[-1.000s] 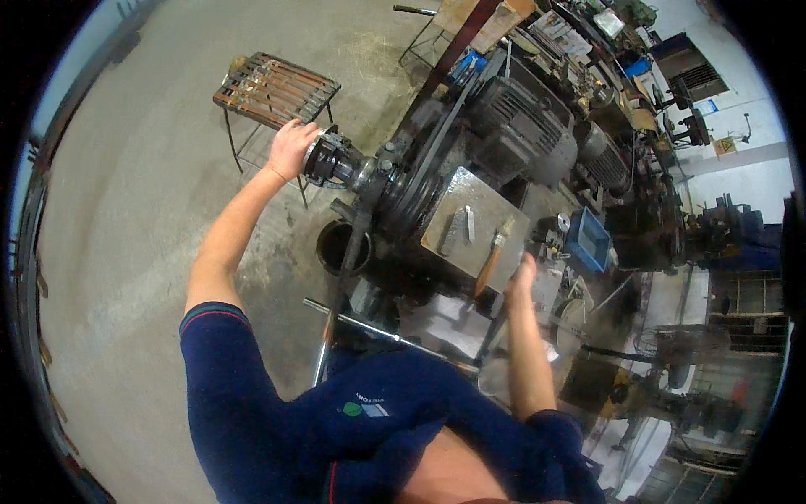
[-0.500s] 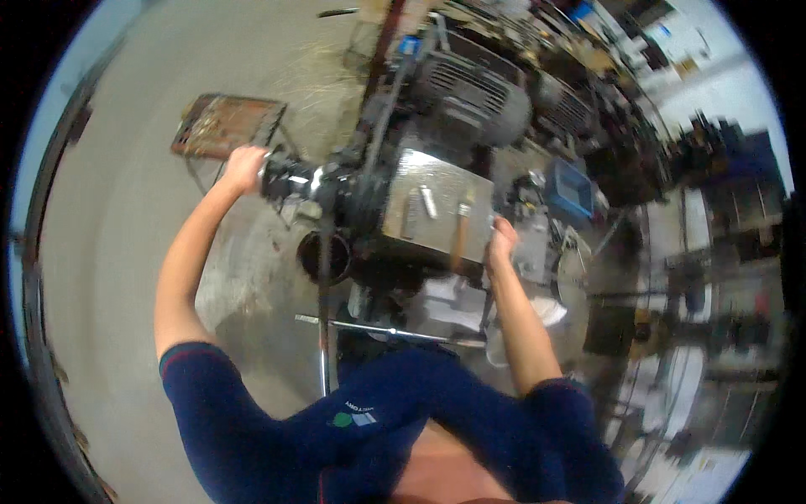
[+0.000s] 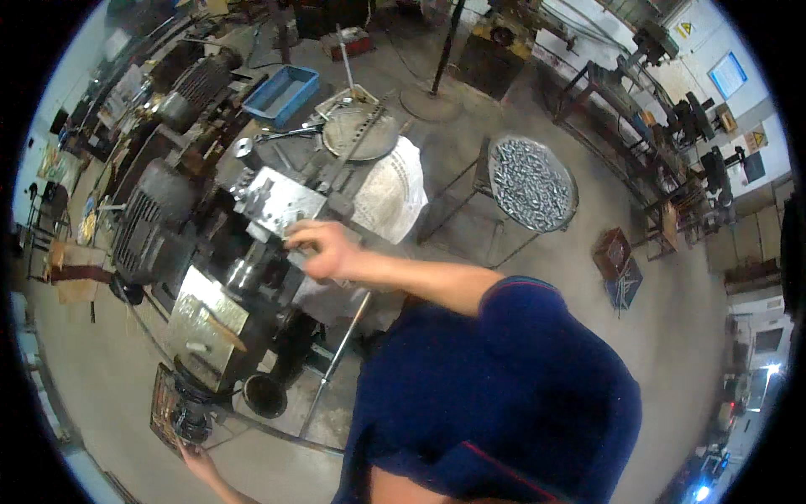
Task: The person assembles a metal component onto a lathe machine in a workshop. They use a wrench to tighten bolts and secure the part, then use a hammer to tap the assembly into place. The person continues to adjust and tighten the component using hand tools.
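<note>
My left hand (image 3: 196, 461) is low at the left, its fingers against the dark cylindrical end (image 3: 193, 422) of a lathe-like machine; they seem wrapped round it, though part of the grip is hidden. My right hand (image 3: 326, 249) is at the machine's front, its fingers curled beside a shiny metal tool block (image 3: 284, 200). What the right fingers close on is too small and covered to make out. Between my hands is the machine's flat metal cover (image 3: 195, 312), with a wooden-handled brush (image 3: 223, 328) and a small pale piece (image 3: 198, 346) lying on it.
Beyond the tool block are a round metal tray (image 3: 361, 132) and a blue plastic bin (image 3: 284, 94). A round pan (image 3: 535, 185) of many small metal parts stands on a stand to the right. A long metal bar (image 3: 346, 340) runs before my body. Benches with drill presses (image 3: 646, 109) line the right.
My view has swung to the right. My right hand has left the edge of the metal cover and is now by the tool block. My left hand stays at the machine's cylindrical end.
</note>
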The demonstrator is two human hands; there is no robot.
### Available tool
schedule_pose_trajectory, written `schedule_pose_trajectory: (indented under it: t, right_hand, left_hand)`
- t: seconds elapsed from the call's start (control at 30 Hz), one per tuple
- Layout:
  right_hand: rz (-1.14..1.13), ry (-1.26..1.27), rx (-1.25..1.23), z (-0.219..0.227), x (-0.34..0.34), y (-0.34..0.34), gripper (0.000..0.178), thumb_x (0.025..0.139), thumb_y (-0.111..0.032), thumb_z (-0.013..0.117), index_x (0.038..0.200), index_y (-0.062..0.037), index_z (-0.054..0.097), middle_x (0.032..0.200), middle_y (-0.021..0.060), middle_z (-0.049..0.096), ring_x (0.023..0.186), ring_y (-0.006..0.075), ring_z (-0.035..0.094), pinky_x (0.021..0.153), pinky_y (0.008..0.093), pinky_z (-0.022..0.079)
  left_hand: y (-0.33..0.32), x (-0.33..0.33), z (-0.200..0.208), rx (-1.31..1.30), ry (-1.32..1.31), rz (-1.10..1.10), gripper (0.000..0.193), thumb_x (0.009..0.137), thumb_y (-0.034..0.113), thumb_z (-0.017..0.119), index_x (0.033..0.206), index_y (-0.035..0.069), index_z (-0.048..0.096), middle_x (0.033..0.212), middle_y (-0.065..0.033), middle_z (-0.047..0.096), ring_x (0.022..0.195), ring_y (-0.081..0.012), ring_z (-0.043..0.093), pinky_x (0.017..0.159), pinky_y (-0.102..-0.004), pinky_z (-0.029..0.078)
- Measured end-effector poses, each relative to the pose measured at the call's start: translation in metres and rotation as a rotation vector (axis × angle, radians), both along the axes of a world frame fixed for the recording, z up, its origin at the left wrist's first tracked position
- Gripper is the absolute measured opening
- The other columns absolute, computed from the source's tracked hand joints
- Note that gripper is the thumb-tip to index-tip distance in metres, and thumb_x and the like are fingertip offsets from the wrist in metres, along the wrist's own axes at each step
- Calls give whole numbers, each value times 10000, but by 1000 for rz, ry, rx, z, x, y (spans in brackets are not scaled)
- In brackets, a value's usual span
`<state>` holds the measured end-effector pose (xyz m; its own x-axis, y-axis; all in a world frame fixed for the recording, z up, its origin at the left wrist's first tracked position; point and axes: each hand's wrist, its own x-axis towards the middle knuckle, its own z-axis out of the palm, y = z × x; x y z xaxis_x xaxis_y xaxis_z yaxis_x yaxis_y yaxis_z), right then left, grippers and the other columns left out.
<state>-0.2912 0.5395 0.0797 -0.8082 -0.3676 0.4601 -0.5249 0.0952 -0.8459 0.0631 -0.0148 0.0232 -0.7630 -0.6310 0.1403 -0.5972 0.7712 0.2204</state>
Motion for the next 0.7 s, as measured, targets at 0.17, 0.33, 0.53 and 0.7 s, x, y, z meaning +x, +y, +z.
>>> schedule_pose_trajectory:
  t: [0.17,0.33,0.53,0.7]
  right_hand:
    - [-393,-110,357,-72,-31,229,342,576,-111,635,905,-21,649,1029,146,612,952,290,583,826,358,467]
    - [-686,-200,1137,-185,-60,472,207,527,-199,649,677,-56,640,857,112,643,896,294,594,730,363,501]
    - [-452,-21,1044,-245,-87,539,268,594,-224,646,810,-64,658,896,149,628,858,314,593,740,396,491]
    - [-250,354,1243,-241,-104,533,90,646,-230,622,649,-144,648,742,74,625,690,229,590,579,383,460]
  left_hand:
    - [53,141,-10,531,-136,505,444,819,94,571,1238,-6,461,989,-191,585,855,-217,575,728,-385,460]
    - [312,146,-25,967,110,701,403,825,125,558,1192,-25,486,1020,-189,585,892,-252,582,755,-385,477]
    - [414,137,-29,1230,311,765,389,842,182,544,1152,-47,494,1056,-189,579,928,-296,583,801,-392,494]
    - [441,96,-40,1100,639,840,522,904,466,401,1137,9,502,986,-181,598,783,-299,623,709,-387,528]
